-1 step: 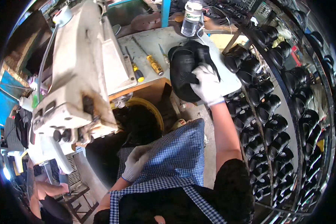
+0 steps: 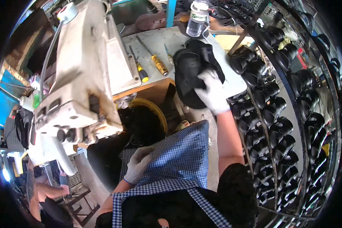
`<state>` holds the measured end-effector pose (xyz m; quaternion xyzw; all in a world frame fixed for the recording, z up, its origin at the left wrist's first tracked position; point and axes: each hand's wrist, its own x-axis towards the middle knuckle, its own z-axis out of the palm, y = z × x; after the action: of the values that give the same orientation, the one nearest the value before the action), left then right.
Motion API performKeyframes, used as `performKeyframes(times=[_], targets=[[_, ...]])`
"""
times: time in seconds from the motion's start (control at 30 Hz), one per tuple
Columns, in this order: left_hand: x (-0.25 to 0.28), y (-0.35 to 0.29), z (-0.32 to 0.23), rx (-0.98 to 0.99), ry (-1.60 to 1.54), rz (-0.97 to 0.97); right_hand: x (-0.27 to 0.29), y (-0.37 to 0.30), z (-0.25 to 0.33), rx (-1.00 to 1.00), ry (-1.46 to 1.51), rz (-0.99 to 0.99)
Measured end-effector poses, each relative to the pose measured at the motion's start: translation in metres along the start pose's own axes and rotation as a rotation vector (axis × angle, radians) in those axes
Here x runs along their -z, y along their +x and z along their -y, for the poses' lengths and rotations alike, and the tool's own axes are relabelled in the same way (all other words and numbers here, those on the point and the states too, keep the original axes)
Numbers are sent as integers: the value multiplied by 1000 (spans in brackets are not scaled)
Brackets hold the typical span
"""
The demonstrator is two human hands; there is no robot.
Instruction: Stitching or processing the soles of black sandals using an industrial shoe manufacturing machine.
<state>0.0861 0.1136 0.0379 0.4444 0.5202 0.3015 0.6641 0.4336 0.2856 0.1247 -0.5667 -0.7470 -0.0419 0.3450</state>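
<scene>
My right hand (image 2: 212, 91), in a white glove, grips the side edge of a black sandal (image 2: 187, 81) at the right part of the worktable. Thumb and forefinger bend over its edge, while the other fingers are partly hidden. Beyond it, a second black sandal (image 2: 205, 53) lies against the first, its strap facing up. My left hand (image 2: 139, 164), also gloved, rests on the blue checked apron (image 2: 178, 155) over my lap. Its fingers are curled together, and I see nothing in them.
A large off-white sewing machine (image 2: 83, 57) fills the left. Yellow-handled screwdrivers (image 2: 159, 65) lie on the pale tabletop (image 2: 140, 43) near a clear bottle (image 2: 196, 22). Below is a yellow-rimmed tub (image 2: 161, 114) of dark material. Racks of black sandals (image 2: 281, 129) line the right. Another person's legs (image 2: 51, 192) show lower left.
My right hand and the near sandal have shifted slightly toward me, the sandal's near end reaching further past the table edge. My left hand stays on the apron.
</scene>
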Motion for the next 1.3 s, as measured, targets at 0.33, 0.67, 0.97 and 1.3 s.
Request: performKeyframes(times=[0.33, 0.67, 0.97, 1.3], targets=[[31, 2, -3, -300, -751, 177, -4, -188, 101, -438, 857, 406], [54, -14, -5, -312, -1034, 182, -6, -216, 128, -561, 1296, 456], [53, 23, -43, -407, -282, 452, -36, -189, 113, -890, 1820, -68], [83, 13, -50, -321, -437, 372, -21, -181, 129, -755, 1684, 2]])
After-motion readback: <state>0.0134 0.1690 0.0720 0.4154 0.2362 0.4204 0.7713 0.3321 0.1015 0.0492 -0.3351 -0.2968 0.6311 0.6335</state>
